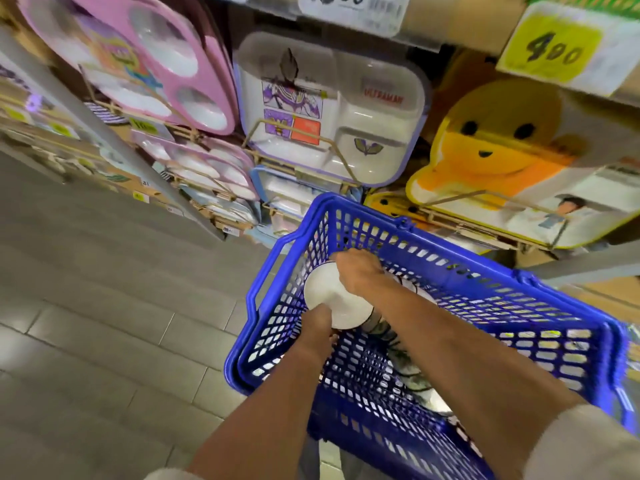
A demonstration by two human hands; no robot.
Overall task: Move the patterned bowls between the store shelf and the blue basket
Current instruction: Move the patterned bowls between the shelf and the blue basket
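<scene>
A blue basket (519, 282) of perforated plastic fills the lower right. Inside it, both my hands hold one bowl (332, 299) whose white inside faces me. My left hand (317, 327) grips its near rim and my right hand (356, 271) grips its far rim. More patterned bowls (412, 372) lie deeper in the basket, partly hidden under my right forearm. The store shelf (467, 26) rises behind the basket.
The shelf racks hold children's divided plates: pink ones (156, 64) at left, a white cartoon tray (329, 109) in the middle, yellow duck plates (502, 150) at right. A yellow price tag (554, 46) hangs above. Grey floor tiles (104, 323) spread to the left.
</scene>
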